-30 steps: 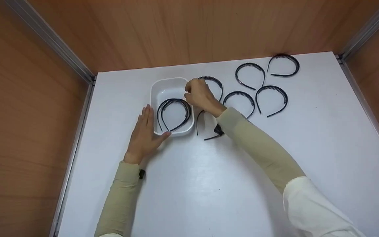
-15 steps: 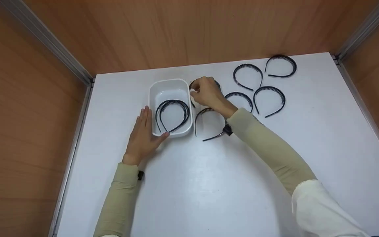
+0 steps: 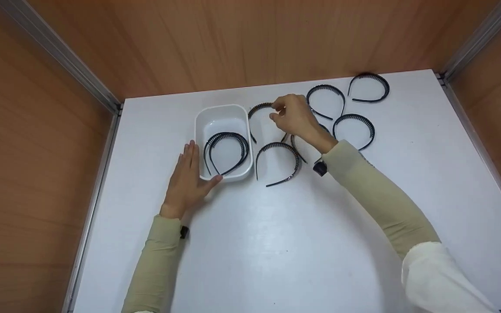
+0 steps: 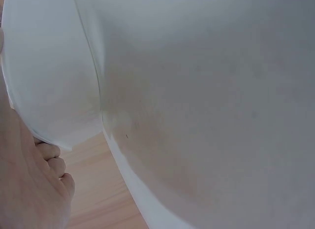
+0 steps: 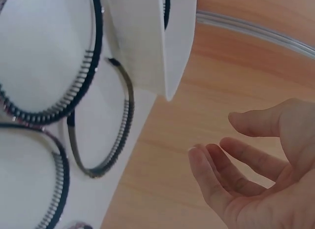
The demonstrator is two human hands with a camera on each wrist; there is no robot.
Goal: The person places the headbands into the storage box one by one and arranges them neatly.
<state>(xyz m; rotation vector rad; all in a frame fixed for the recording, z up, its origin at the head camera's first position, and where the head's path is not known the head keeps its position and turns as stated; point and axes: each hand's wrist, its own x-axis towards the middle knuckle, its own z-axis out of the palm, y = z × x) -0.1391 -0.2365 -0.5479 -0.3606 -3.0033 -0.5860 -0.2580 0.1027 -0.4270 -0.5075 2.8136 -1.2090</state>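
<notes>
- Fingers of the left hand lay straight against a white, rounded-rectangular, seemingly plastic box, thumb by its near rim, apparently steadying it without gripping.
- Overlapping black, curved, toothed headbands rested inside the box.
- Right hand hung among six matching loose headbands, fingers loosely bent and holding nothing; the step seemed to be choosing another, and the next move probably called for a light pinch on one thin band.
- Glossy white bench carried everything.
- Brown wood-grain panels, grey metal strips at their corners, enclosed three sides.
</notes>
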